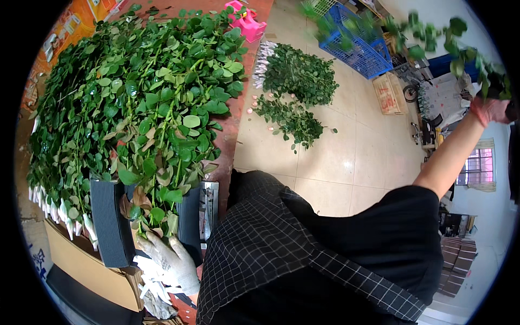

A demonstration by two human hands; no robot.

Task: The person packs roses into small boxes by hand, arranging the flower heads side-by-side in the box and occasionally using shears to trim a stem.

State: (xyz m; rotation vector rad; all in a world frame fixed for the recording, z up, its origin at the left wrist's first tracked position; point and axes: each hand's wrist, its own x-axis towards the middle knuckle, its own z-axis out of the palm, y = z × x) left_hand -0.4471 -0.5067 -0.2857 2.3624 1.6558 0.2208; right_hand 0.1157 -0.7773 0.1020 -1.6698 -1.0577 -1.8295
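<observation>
A thick heap of leafy green rose stems (157,86) covers the red-topped table at left. My left hand (172,264), in a pale glove, closes round the lower ends of some stems between two black ribbed blocks (111,222). Several flower heads in white sleeves (73,219) poke out at the heap's lower left. Stretched far out to the upper right, my right hand (492,110) wears a pinkish glove with a dark part. A leafy rose stem (457,40) stretches from it toward the upper left, partly blurred. That hand's fingers are partly hidden by leaves.
On the tiled floor lie a sleeved rose bundle (300,73) and a looser pile with pink buds (295,122). Blue crates (355,49) and a wooden crate (389,93) stand beyond. A pink plastic holder (248,26) sits at the table's far edge. White paper strips (154,281) lie beside my left hand.
</observation>
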